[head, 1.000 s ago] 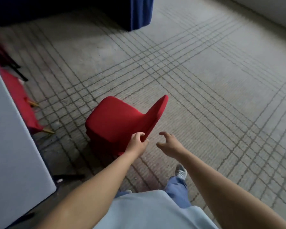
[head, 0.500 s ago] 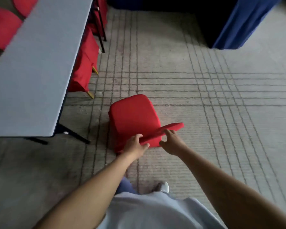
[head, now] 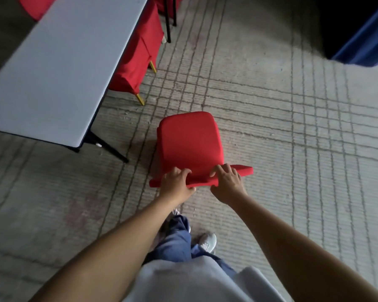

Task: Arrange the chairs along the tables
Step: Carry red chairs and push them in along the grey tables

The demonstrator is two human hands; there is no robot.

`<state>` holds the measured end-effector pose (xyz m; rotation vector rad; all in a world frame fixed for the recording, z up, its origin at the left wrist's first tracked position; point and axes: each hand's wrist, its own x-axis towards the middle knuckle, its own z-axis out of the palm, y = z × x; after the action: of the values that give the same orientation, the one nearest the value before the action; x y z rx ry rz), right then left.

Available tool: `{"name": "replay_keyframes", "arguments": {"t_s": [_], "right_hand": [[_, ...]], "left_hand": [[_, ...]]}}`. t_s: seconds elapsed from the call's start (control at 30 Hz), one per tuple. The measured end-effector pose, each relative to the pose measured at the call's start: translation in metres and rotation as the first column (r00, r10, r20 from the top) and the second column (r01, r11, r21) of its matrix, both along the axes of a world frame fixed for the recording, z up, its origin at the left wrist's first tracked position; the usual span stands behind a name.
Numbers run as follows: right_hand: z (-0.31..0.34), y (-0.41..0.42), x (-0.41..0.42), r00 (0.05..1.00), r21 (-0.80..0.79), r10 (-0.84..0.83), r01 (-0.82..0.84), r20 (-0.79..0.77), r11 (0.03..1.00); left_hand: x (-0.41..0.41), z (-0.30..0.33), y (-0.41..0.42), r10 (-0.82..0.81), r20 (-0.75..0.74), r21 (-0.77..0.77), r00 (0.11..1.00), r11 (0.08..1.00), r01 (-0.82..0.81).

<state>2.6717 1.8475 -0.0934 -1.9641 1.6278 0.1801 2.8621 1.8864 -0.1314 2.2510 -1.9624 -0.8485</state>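
The grooved concrete floor point(head: 271, 127) filled most of the head view, with a grey table point(head: 59, 62) running up the left side and a blue drape point(head: 367, 46) in the far right corner. One red-covered chair point(head: 138, 55) was already tucked against the table's right edge. We had both hands on the backrest of the red chair point(head: 189, 144), which stood in the open, near the table's near corner but apart from it. Our left hand point(head: 176, 184) and right hand point(head: 227, 182) each curled over the top edge, gripping it. We judged this the carrying step; next the chair needed steering leftwards and pushing in beside the tucked one.
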Motion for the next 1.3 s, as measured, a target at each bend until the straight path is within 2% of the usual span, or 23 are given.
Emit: {"name": "replay_keyframes", "arguments": {"t_s": [0.07,0.2,0.33,0.4,0.47,0.6,0.67,0.83,1.0,1.17,1.3], "right_hand": [[-0.008,-0.008,0.000,1.000,-0.027,0.023,-0.023,-0.001,0.999],[-0.020,-0.036,0.000,0.979,-0.122,0.191,-0.198,-0.069,0.973],[-0.013,-0.070,0.007,0.927,-0.230,0.371,-0.374,-0.058,0.898],[-0.004,-0.096,0.015,0.913,-0.297,0.405,-0.398,-0.040,0.868],[0.004,-0.123,0.028,0.934,-0.351,0.357,-0.339,-0.016,0.873],[0.017,-0.175,0.063,0.993,-0.352,0.078,-0.041,0.092,0.935],[0.020,-0.196,0.078,0.997,-0.352,0.001,0.024,0.071,0.936],[0.020,-0.242,0.094,0.999,-0.463,-0.018,0.037,0.045,0.885],[0.035,-0.314,0.117,0.998,-0.507,0.010,0.019,0.054,0.862],[0.061,-0.417,0.152,0.995,-0.451,0.044,0.000,0.087,0.892],[0.078,-0.496,0.170,0.987,-0.365,0.156,-0.137,0.024,0.921]], "left_hand": [[0.005,-0.006,-0.014,-0.070,0.032,-0.030,0.997,0.997,0.071],[0.026,-0.010,-0.042,-0.296,0.082,-0.094,0.952,0.948,0.303],[0.043,-0.004,-0.068,-0.365,-0.016,-0.125,0.931,0.924,0.361],[0.054,0.004,-0.089,-0.345,-0.052,-0.168,0.937,0.928,0.332],[0.067,0.012,-0.115,-0.285,-0.079,-0.181,0.955,0.946,0.267],[0.094,0.022,-0.176,-0.054,-0.167,-0.141,0.984,0.990,0.031],[0.103,0.026,-0.201,-0.050,-0.176,-0.121,0.983,0.992,0.029],[0.118,0.029,-0.244,-0.102,-0.150,-0.177,0.983,0.981,0.075],[0.145,0.051,-0.312,-0.097,-0.184,-0.160,0.978,0.985,0.067],[0.176,0.080,-0.406,-0.018,-0.214,-0.143,0.977,0.990,-0.013],[0.193,0.092,-0.472,0.070,-0.210,-0.083,0.975,0.993,-0.089]]}}
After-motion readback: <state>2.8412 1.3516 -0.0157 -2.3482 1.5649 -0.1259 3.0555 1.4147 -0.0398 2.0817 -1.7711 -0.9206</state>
